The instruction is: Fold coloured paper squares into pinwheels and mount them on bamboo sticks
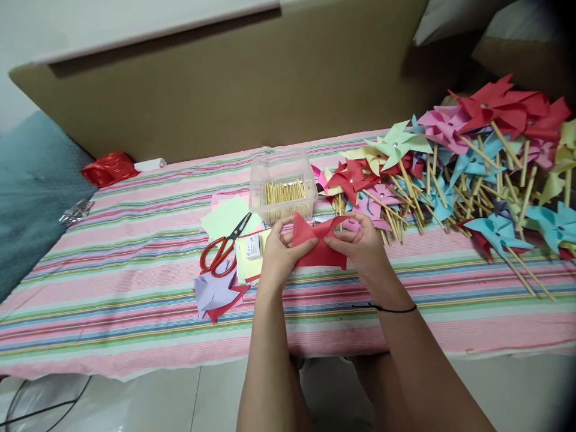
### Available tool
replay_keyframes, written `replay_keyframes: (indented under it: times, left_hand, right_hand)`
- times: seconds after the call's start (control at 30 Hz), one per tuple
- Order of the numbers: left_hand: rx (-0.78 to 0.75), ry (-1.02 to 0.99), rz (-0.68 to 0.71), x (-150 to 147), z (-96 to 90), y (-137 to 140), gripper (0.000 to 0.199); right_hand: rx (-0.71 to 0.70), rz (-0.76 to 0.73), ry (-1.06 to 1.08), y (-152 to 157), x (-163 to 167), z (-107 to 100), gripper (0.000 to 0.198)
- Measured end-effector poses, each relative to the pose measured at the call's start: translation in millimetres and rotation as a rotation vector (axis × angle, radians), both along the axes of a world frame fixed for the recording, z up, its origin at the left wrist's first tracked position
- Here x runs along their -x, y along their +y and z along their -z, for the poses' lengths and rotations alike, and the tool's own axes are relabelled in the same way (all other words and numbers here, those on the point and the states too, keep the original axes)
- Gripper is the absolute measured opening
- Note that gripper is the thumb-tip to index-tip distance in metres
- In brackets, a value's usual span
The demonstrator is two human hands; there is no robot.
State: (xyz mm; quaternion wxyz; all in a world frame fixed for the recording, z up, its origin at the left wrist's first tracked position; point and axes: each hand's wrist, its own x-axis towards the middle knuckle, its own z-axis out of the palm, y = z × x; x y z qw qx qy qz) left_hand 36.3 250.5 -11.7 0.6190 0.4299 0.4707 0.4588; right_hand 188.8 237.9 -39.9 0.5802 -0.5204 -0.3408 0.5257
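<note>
Between my hands is a piece of red paper (320, 255) with its corners folded toward the middle, held above the striped cloth. My left hand (282, 251) pinches it from the left, thumb pressed near the centre. From the right, my right hand (360, 243) grips it too, its thumb close to the other thumb. Just left of my left hand lie a small white box (252, 246) and a stack of yellow paper (245, 270). Red-handled scissors (221, 251) rest beside them. Cut purple paper (215, 291) overlaps red paper nearer me.
A clear plastic box (281, 207) of short wooden sticks (285, 192) stands behind my hands. Many finished paper pinwheels (483, 159) pile up at the right. Pale green sheets (229, 217) lie left of the box. A red plastic bag (110, 169) sits far left.
</note>
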Motion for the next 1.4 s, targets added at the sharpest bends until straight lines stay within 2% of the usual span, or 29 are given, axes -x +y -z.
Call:
replay_keyframes:
  times: [0.17,0.37,0.57,0.67,0.77,0.9,1.07,1.17,1.3,1.4]
  left_hand:
    - [-0.027,0.061,-0.043,-1.6,2.1,1.3,0.062]
    - [-0.048,0.126,-0.104,-0.8,6.0,2.8,0.062]
    - [-0.016,0.026,-0.038,-2.2,3.1,1.0,0.060]
    - [-0.023,-0.020,-0.068,3.3,1.1,2.2,0.048]
    - [-0.108,-0.025,-0.103,15.6,1.1,4.3,0.027]
    - [-0.268,0.040,0.041,30.4,3.1,4.9,0.011]
    - [-0.334,0.030,0.226,30.1,3.5,3.1,0.014]
    - [-0.302,0.043,0.213,27.4,2.2,2.9,0.011]
    - [-0.360,0.154,0.169,25.7,0.6,3.4,0.011]
    - [-0.363,0.149,0.169,21.2,1.5,3.2,0.011]
  right_hand:
    - [-0.026,-0.051,-0.020,0.1,0.8,3.7,0.078]
    - [-0.015,-0.064,-0.062,-1.5,1.9,2.1,0.094]
    - [-0.019,-0.016,-0.012,-1.0,3.7,0.6,0.093]
    - [0.011,0.097,0.038,0.3,3.9,-1.0,0.091]
    - [0.025,0.170,0.105,1.1,1.8,-3.1,0.091]
    - [0.079,0.129,0.179,1.6,-2.4,-3.7,0.087]
    - [0.119,0.063,0.193,2.1,-4.5,-2.5,0.085]
    - [0.110,0.016,0.163,1.8,-4.9,-1.3,0.083]
    - [0.081,-0.017,0.126,0.3,-4.4,-0.2,0.082]
    - [0.070,-0.053,0.104,-1.1,-3.2,-1.0,0.082]
